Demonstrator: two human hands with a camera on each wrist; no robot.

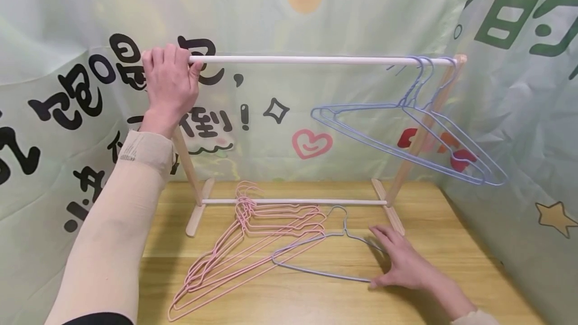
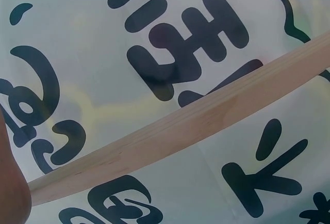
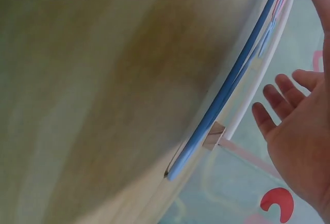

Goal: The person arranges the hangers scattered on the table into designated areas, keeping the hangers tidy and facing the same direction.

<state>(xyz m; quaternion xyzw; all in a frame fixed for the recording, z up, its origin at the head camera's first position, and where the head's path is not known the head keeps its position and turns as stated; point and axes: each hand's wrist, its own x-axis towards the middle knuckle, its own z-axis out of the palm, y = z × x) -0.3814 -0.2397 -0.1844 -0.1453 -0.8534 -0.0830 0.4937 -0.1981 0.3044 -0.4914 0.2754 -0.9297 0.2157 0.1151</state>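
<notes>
Nearest: your left sleeve [image 1: 108,224], reaching up from the bottom corner. Above it, your left hand [image 1: 170,76] is clamped on the left end of the top rail [image 1: 298,59], fingers over the top, thumb at the near side. Wooden leg [image 2: 170,123] slants below it; your left wrist view shows that post and backdrop lettering.

Next, pink hangers [image 1: 245,207] bunched on the surface [image 1: 307,305], hooks by the lower rail [image 1: 280,201]. None hung; exact count unclear in the overlap.

Right of those, a loose blue hanger [image 1: 322,273] lies flat, its left end crossing the pink bunch. Your right hand [image 1: 402,260] is at its right end, thumb and fingers apart, not closed round it; contact unsure.

Far right: blue hangers [image 1: 404,107] on the rail, three by their hooks.

Tally, my reading: part-way. Three blues up; one blue and all visible pinks remain off.
</notes>
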